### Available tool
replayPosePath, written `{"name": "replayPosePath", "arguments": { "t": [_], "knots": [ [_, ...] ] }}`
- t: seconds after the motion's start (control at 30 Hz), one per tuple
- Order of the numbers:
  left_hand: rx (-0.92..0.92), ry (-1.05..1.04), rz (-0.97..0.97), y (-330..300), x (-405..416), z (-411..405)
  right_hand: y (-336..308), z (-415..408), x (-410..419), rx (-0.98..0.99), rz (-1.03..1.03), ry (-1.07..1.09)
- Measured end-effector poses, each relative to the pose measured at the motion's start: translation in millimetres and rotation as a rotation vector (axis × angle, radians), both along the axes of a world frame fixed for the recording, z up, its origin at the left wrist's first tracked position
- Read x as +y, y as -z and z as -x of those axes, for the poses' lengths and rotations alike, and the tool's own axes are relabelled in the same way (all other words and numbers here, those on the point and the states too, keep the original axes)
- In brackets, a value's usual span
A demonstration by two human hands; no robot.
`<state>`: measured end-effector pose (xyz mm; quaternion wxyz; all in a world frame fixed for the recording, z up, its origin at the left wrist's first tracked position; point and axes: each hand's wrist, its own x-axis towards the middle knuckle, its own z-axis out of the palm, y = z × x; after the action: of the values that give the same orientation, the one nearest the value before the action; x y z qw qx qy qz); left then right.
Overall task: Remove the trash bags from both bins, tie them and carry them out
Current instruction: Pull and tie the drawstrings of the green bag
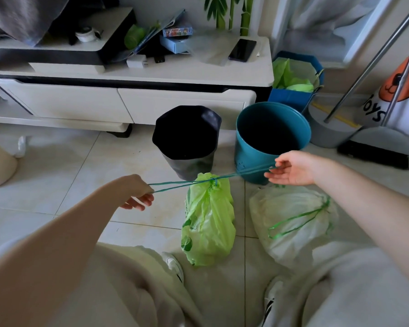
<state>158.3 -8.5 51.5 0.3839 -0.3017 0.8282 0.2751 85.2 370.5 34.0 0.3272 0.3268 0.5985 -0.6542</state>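
Note:
A full green trash bag stands on the tiled floor between my knees, its neck cinched by a teal drawstring. My left hand grips one end of the drawstring and my right hand grips the other, both pulled taut and apart. A white trash bag with a green drawstring lies to the right, touched by neither hand. Behind the bags stand a black bin and a teal bin, both without bags.
A low white TV cabinet runs along the back with a phone and boxes on top. A blue box holding green bags sits in the corner. A metal stand's grey base and a dark brush are at right. A beige cushion lies far left.

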Motion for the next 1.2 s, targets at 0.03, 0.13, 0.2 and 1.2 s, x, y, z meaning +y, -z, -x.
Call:
{"name": "replayPosePath", "arguments": {
  "t": [0.03, 0.13, 0.2, 1.2],
  "knots": [
    [0.012, -0.027, -0.033, -2, -1, 2, 0, 0, 0, 0.005, 0.020, 0.032],
    [0.097, -0.233, -0.300, -12, 6, 6, -7, 1, 0, 0.085, 0.059, 0.103],
    [0.198, -0.374, -0.560, -25, 17, 9, -22, 3, -5, 0.184, 0.119, 0.140],
    [0.426, -0.668, -1.315, -79, 153, 32, -99, -65, -55, 1.190, -0.665, -0.720]
  ]
}}
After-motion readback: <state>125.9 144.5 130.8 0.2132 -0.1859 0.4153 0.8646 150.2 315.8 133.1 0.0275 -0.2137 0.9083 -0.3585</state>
